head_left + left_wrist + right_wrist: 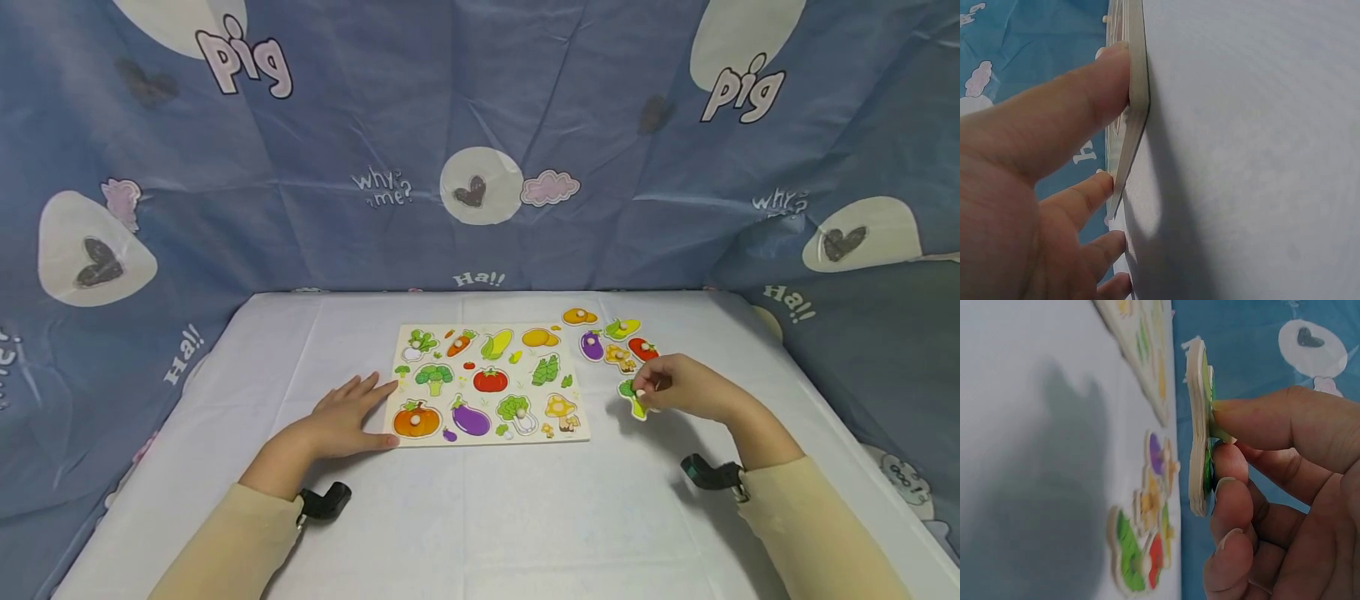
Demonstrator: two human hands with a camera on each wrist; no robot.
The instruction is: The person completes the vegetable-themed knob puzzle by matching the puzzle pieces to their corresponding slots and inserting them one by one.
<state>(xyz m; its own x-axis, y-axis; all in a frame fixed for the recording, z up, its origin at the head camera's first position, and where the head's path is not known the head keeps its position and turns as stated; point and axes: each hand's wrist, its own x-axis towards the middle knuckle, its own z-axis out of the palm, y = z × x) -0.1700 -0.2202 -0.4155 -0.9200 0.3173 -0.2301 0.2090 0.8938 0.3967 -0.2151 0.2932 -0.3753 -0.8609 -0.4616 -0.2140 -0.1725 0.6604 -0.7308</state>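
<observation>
Broccoli piece (1197,434): clear of the table (480,517), off the board (519,367)'s right edge. Right hand (686,387) pinches it at mid-length between thumb and fingertips, painted face toward the palm. Judged step: transfer; next move likely calls for carrying it left, face up. Left hand (341,425), fingers spread, touches the board's left edge. Loose pieces (591,348) lie near the table's far edge.

Your head view from above, facing forward and down over the worktop (525,517), your wrist views close, sideways, all sharing the board (463,387)
</observation>
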